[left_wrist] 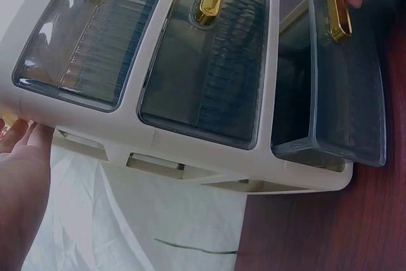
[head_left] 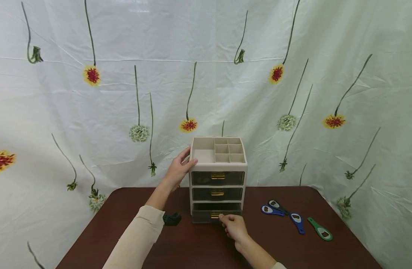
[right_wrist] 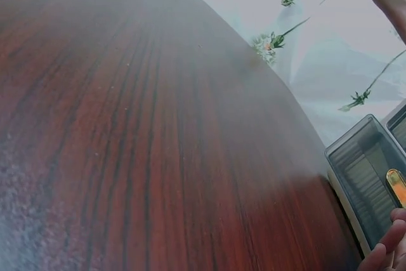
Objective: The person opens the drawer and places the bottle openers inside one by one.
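A cream drawer organizer (head_left: 245,177) with three smoky clear drawers and gold handles stands on the dark red-brown table. My left hand (head_left: 178,170) holds its upper left corner, thumb over the top front edge and fingers along the side. At the bottom, the lowest drawer (left_wrist: 349,87) is pulled partway out. My right hand (head_left: 233,227) pinches its gold handle (left_wrist: 338,16) between thumb and fingers. The upper drawer (head_left: 199,178) and middle drawer (head_left: 200,194) sit flush in the frame. In the right wrist view only some fingertips (right_wrist: 380,255) show, beside the handle.
Several bottle openers lie right of the organizer, among them a blue bottle opener (head_left: 297,222) and a green bottle opener (head_left: 320,229). Divided compartments (head_left: 228,148) top the organizer. A black object (head_left: 172,219) shows beside the left cuff. Behind hangs a flower-printed cloth (head_left: 206,93).
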Demonstrator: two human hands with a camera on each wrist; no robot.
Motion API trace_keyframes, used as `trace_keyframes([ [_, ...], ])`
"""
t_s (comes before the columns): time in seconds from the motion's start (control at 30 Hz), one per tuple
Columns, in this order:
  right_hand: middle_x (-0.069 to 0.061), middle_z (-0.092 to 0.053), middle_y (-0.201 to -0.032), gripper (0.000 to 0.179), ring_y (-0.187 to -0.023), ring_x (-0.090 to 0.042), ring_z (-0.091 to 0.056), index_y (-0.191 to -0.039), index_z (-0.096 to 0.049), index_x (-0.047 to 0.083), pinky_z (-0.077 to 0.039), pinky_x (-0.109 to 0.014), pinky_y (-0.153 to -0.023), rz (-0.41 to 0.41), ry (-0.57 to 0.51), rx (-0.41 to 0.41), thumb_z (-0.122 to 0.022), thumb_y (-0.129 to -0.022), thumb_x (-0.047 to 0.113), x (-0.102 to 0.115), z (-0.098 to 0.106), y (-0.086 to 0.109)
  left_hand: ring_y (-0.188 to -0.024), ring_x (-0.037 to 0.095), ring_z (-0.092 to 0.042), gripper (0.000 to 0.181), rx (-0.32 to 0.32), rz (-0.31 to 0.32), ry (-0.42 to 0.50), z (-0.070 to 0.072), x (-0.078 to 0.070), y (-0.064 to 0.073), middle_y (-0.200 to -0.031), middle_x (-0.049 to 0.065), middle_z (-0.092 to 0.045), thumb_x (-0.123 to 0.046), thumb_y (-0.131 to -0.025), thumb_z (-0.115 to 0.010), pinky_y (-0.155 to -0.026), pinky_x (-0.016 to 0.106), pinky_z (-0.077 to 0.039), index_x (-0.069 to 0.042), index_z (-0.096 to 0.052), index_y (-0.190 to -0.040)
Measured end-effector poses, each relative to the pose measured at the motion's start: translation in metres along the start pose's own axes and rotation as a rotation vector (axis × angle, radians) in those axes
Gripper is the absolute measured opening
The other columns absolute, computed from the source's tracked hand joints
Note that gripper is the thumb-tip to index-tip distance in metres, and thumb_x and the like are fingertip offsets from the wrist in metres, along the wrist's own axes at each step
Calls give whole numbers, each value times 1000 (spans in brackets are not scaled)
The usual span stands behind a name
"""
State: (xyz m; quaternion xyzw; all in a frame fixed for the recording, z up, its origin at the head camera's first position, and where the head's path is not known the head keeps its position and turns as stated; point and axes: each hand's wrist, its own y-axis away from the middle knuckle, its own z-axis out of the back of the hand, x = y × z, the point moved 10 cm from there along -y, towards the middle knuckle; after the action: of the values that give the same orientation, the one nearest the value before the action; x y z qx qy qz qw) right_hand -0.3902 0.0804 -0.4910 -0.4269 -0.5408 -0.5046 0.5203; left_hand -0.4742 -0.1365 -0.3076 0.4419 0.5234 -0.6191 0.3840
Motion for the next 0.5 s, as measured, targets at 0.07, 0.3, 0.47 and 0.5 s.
trace_keyframes([
  [0.07,2,-56,-75,33,-63,-12,-48,-91,-73,-1,-42,-26,-57,-1,0,2,-67,-103,29,0,0,1,-152,31,-28,77,1,-2,1,0,0,0,-169,11,-22,-22,-105,-66,-112,54,-38,-11,-21,-166],
  [0.3,2,-56,-74,33,-62,-12,-47,-91,-73,-1,-42,-25,-57,-6,-3,8,-68,-103,29,-2,0,2,-152,31,-28,78,1,-7,-8,0,0,0,-169,11,-22,-23,-105,-67,-113,54,-37,-11,-21,-166],
  [0.47,2,-56,-75,32,-62,-11,-47,-91,-73,-1,-42,-25,-57,-13,-8,12,-68,-103,28,-2,1,4,-152,31,-27,76,1,-6,-12,-1,-1,0,-169,11,-22,-22,-105,-66,-112,54,-38,-12,-22,-166],
  [0.5,2,-56,-75,32,-62,-11,-47,-91,-73,-1,-42,-25,-57,-14,-8,14,-68,-103,28,-2,1,4,-152,31,-27,76,-1,-7,-12,-1,-1,0,-169,11,-22,-21,-105,-65,-112,55,-37,-12,-22,-166],
])
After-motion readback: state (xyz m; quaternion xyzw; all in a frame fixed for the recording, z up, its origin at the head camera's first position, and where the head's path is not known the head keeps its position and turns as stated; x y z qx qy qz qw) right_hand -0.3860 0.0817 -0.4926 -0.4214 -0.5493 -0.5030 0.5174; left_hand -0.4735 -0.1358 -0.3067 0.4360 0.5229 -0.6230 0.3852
